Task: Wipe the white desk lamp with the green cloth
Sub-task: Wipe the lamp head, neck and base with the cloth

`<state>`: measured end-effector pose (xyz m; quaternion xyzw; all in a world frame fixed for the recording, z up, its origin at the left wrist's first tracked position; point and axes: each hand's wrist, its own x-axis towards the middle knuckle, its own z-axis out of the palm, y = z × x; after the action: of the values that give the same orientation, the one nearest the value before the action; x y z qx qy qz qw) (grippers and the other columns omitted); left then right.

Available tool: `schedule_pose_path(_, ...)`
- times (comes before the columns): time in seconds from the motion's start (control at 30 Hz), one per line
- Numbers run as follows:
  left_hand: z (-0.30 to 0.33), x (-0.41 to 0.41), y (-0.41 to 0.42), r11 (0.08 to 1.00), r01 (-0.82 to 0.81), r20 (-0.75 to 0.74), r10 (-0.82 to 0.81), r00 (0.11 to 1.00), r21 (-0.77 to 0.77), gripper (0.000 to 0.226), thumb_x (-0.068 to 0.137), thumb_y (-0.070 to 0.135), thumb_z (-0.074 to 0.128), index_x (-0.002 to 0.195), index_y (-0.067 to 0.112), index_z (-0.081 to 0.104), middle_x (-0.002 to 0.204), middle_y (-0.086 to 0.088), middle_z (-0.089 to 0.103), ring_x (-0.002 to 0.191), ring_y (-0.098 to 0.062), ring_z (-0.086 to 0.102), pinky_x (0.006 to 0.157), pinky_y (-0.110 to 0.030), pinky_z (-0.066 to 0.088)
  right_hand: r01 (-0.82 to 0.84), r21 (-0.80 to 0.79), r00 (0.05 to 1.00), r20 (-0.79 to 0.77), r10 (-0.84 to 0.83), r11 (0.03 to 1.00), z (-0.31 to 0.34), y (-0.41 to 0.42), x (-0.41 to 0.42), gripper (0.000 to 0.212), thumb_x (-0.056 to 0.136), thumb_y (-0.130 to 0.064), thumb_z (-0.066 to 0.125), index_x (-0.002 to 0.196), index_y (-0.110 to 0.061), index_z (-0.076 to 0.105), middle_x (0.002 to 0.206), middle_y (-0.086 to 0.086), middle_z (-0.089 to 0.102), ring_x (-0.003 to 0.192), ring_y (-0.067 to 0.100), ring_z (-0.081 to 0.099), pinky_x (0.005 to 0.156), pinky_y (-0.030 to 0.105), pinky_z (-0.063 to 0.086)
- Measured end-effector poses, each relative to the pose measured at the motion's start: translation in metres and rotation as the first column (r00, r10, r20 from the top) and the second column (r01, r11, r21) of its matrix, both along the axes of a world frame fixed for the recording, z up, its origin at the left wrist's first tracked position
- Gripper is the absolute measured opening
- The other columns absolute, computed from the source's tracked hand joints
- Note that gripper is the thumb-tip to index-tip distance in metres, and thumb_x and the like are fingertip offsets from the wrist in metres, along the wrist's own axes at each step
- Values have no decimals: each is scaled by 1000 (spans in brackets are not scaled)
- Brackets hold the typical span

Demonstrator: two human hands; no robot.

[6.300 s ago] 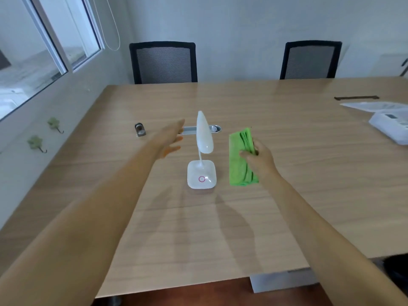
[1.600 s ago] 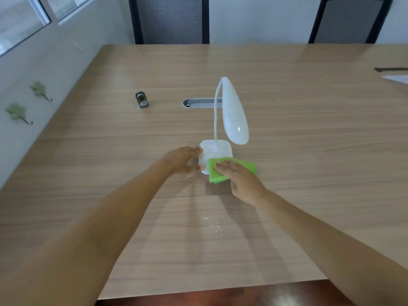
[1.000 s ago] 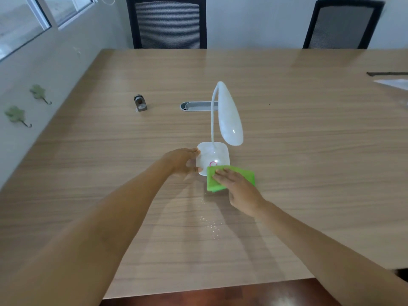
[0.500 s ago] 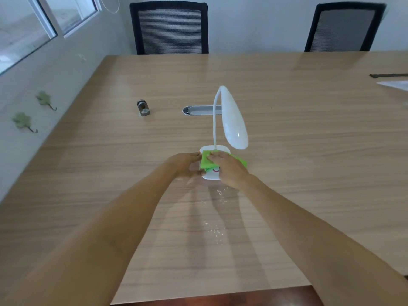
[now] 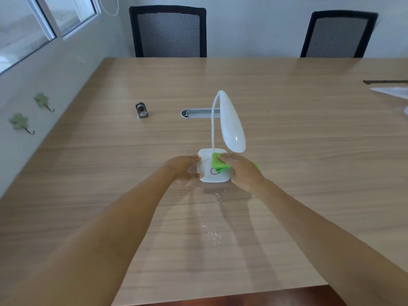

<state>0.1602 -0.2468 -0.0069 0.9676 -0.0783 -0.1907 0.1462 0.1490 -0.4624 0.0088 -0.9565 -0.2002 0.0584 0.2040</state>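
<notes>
The white desk lamp (image 5: 231,124) stands mid-table on a square base (image 5: 205,166) with a thin curved neck and a drooping head. My left hand (image 5: 183,170) grips the base's left edge. The green cloth (image 5: 217,165) lies folded on top of the base, pressed down by my right hand (image 5: 241,171), which covers most of it. A pink ring on the base shows just below the cloth.
A small dark metal object (image 5: 141,110) and a grey cable slot (image 5: 199,113) lie beyond the lamp. White specks (image 5: 212,230) dot the wooden table (image 5: 309,173) near me. Two black chairs (image 5: 169,32) stand at the far side. Papers (image 5: 393,91) lie at the right edge.
My right hand has slid the cloth from the table in front of the base up onto the base's top. The left hand has kept its hold on the base.
</notes>
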Motion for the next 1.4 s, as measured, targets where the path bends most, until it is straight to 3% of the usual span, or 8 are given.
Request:
schedule_pose_path(0.1,2,1,1,1000,-11,-9,11,1000,11,76,87,46,59,152,25,25,158,11,29,140,-15,40,115,-25,29,-18,-34,994,-106,14,999,-8,8,8,58,88,4,43,142,-19,41,153,2,35,140,22,35,117,34,30)
schedule_pose_path(0.4,8,2,-3,992,56,-8,-55,998,112,81,88,49,57,154,22,19,162,8,20,148,-16,24,121,-31,22,-166,-54,986,-40,164,985,-22,-18,-55,64,84,9,39,141,-21,42,153,-5,35,140,13,34,113,25,33)
schedule_pose_path(0.53,11,3,-4,987,76,-10,-75,997,144,81,88,50,55,154,20,18,162,6,18,149,-16,21,121,-33,21,-33,65,999,1,33,997,-9,-19,-36,65,80,10,39,137,-20,47,147,-2,44,133,18,45,109,28,40)
schedule_pose_path(0.73,10,5,-4,984,84,-11,-83,996,159,81,88,49,56,154,18,19,162,4,19,149,-17,22,121,-33,21,118,6,992,-47,-117,993,-7,-1,19,58,87,5,41,140,-18,44,151,5,40,137,23,38,113,29,30)
schedule_pose_path(0.93,11,4,-5,979,91,-22,-89,996,184,80,88,49,55,154,19,19,162,4,19,149,-18,23,121,-33,21,68,-30,992,-103,-70,997,-20,4,11,60,88,6,41,145,-16,35,156,4,31,140,24,33,117,32,28)
schedule_pose_path(1.13,15,3,-7,976,100,-26,-97,995,195,80,89,50,53,154,18,19,162,4,20,148,-18,24,120,-35,23,42,-100,996,-73,-49,994,-20,-19,-28,68,83,8,42,144,-22,36,154,-4,33,139,18,36,111,31,38)
schedule_pose_path(1.27,16,0,-6,981,91,-20,-89,996,173,79,89,49,53,154,19,20,163,5,18,149,-17,21,121,-33,20,27,-58,999,45,-24,998,-7,3,-23,63,83,4,47,141,-21,42,148,-1,42,132,22,43,106,33,43)
schedule_pose_path(1.4,15,0,-5,985,106,-11,-106,994,135,74,90,49,52,153,24,23,162,8,17,147,-18,26,119,-31,23,-29,-189,994,102,49,981,0,43,7,58,84,-1,51,138,-19,44,145,1,47,131,27,41,105,41,43)
